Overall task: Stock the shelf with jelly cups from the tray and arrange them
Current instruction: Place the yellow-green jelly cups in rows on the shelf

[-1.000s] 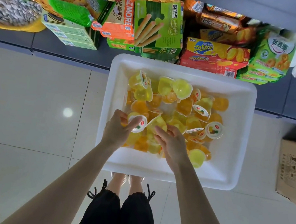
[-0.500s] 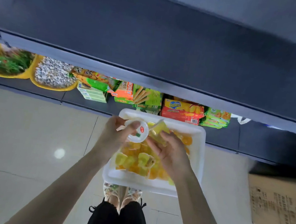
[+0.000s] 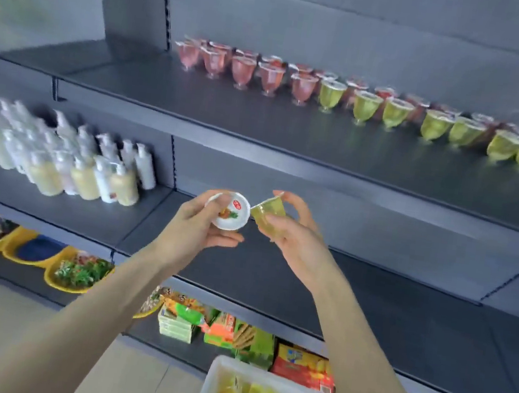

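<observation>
Centre-frame, our left hand (image 3: 201,225) curls round the white-lidded cup (image 3: 232,211). Just beside it, at 3 o'clock, our right hand (image 3: 294,237) pinches the yellow cup (image 3: 270,212). Tray (image 3: 222,369): 6 o'clock.

No wording is showing sharply enough to read. The white round foil lid of the jelly cup (image 3: 231,210) in the left hand (image 3: 195,224) is carrying a red oval brand mark, its white letters blurred. Printing on the green cardboard snack box (image 3: 252,344) and the red-and-yellow cardboard box (image 3: 302,365) is smearing illegibly.
</observation>
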A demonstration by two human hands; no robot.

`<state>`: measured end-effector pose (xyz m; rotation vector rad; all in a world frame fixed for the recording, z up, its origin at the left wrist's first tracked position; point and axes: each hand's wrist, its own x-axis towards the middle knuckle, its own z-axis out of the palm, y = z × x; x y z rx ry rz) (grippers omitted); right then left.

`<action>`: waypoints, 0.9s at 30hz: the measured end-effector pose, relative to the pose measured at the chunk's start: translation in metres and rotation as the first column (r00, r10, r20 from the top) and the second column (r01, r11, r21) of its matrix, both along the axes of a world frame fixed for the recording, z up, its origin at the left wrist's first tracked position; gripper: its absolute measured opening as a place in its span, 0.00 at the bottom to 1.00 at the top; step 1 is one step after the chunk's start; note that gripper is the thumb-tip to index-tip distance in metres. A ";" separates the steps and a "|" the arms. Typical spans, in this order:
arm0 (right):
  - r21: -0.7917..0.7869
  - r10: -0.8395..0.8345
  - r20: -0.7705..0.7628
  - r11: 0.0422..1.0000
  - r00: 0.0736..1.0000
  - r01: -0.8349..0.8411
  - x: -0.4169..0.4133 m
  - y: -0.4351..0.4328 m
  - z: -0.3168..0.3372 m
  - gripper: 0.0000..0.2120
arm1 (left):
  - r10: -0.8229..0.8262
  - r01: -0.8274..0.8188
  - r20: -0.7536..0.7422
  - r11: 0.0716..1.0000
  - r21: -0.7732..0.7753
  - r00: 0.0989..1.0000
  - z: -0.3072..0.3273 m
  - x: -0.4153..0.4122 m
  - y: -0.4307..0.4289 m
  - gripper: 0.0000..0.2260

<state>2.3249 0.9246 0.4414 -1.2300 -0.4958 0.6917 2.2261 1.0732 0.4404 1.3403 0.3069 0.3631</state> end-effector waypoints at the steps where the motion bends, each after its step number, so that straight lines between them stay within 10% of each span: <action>1: -0.025 -0.002 0.054 1.000 0.999 0.003 0.005 0.011 0.013 0.19 | -0.012 0.013 0.028 1.000 -0.016 1.000 0.011 0.003 0.012 0.08; 8: -0.185 -0.038 0.234 0.979 0.971 0.083 0.026 0.088 0.066 0.17 | -0.155 0.144 0.157 0.987 0.075 0.975 0.064 0.021 0.116 0.23; 27: -0.250 -0.253 0.594 0.844 0.763 0.474 0.099 0.290 0.121 0.17 | -0.041 0.007 0.048 0.832 0.555 0.998 0.111 0.129 0.329 0.15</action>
